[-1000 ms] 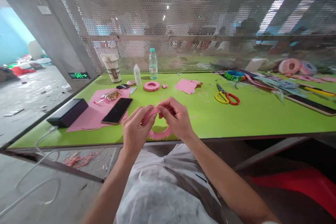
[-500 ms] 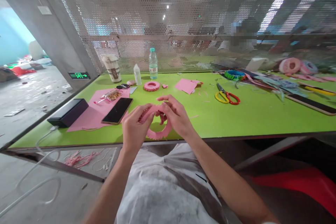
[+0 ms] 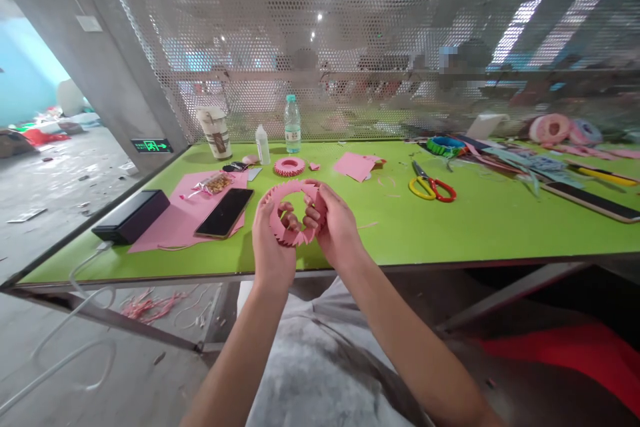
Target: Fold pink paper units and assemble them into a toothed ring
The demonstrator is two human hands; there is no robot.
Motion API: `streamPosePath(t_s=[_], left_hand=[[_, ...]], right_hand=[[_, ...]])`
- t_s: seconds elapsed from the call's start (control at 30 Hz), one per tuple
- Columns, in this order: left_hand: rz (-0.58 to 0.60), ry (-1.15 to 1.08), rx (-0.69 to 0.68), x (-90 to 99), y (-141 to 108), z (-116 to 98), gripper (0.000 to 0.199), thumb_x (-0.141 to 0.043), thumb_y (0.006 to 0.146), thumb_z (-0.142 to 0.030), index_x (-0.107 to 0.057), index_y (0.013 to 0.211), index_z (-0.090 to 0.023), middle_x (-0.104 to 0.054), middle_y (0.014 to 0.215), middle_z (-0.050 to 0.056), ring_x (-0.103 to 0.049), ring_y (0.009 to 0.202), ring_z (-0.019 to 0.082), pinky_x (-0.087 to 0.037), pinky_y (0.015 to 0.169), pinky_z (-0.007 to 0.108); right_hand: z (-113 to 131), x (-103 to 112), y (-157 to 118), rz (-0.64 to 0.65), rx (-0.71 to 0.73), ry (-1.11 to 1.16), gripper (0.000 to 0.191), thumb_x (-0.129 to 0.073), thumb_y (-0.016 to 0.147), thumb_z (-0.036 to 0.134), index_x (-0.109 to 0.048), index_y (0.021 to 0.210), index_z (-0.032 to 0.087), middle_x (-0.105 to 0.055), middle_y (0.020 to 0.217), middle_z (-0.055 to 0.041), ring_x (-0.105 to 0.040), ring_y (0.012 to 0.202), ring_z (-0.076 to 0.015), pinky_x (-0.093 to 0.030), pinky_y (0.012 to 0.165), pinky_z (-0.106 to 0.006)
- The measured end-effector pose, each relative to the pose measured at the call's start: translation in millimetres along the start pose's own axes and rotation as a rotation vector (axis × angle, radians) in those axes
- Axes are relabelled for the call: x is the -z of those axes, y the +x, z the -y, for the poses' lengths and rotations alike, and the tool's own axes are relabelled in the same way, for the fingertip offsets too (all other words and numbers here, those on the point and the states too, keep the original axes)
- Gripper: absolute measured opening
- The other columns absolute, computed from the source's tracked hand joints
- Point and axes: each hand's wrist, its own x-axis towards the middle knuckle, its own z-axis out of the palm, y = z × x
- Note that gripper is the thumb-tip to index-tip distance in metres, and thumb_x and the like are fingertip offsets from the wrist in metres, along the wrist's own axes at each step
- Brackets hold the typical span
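Observation:
Between my two hands is a pink paper ring [image 3: 287, 189] with a pleated, toothed rim, held up over the table's near edge. My left hand [image 3: 273, 247] grips its left side, fingertips curling through the middle hole. On the opposite side, my right hand [image 3: 339, 227] is closed round the rim with its fingers also bent into the hole. Behind it on the table lies a second pink pleated ring [image 3: 289, 167]. A small pink scrap [image 3: 314, 167] is beside that ring.
On the green table [image 3: 480, 220] are a phone [image 3: 225, 212], pink paper [image 3: 165, 213], a black box [image 3: 131, 215], a glue bottle [image 3: 262, 145], a water bottle [image 3: 293, 125], a cup [image 3: 215, 133] and scissors [image 3: 432, 183]. Paper strips [image 3: 520, 160] lie right. Behind stands a perforated screen [image 3: 350, 33].
Both hands have shifted their hold to opposite sides of the ring. The ring has risen and now shows its toothed edge all round. Things on the table have stayed put.

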Motion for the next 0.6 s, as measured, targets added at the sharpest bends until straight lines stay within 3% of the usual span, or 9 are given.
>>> streamPosePath(t_s=[0.1,0.2,0.47,0.6], left_hand=[[-0.058,-0.037,-0.01,-6.4,2.8,7.0,0.039,-0.079,0.086,-0.039,-0.046,0.073,-0.022,-0.041,0.056,-0.011,-0.03,0.04,0.004,-0.025,0.04,0.021],[-0.119,-0.044,-0.022,-13.4,10.2,10.9,0.051,-0.079,0.088,-0.043,-0.038,0.068,-0.022,-0.032,0.052,-0.012,-0.023,0.039,0.003,-0.018,0.038,0.023],[-0.209,0.011,0.041,-25.9,36.9,10.6,0.063,-0.076,0.092,-0.057,-0.029,0.064,-0.023,-0.027,0.048,-0.013,-0.021,0.037,0.004,-0.018,0.036,0.022],[-0.172,0.081,0.106,-28.3,59.0,2.2,0.064,-0.079,0.091,-0.055,-0.031,0.063,-0.023,-0.028,0.05,-0.012,-0.02,0.039,0.004,-0.022,0.037,0.022]], right_hand=[[-6.3,-2.1,5.4,-0.039,0.011,0.004,0.03,-0.076,0.082,0.044,-0.057,0.09,0.023,-0.046,0.067,0.0084,-0.026,0.048,-0.0066,-0.022,0.042,-0.021],[-10.8,-6.2,11.6,-0.096,0.033,0.004,0.033,-0.076,0.081,0.046,-0.052,0.085,0.024,-0.043,0.067,0.0092,-0.022,0.048,-0.0065,-0.019,0.042,-0.022],[-8.4,-16.5,34.2,-0.174,0.004,-0.016,0.034,-0.076,0.082,0.048,-0.051,0.086,0.025,-0.046,0.068,0.0083,-0.027,0.048,-0.0081,-0.024,0.04,-0.024],[1.9,-9.1,49.9,-0.143,-0.087,-0.022,0.032,-0.075,0.086,0.05,-0.057,0.086,0.023,-0.056,0.07,0.0033,-0.043,0.05,-0.011,-0.043,0.047,-0.027]])
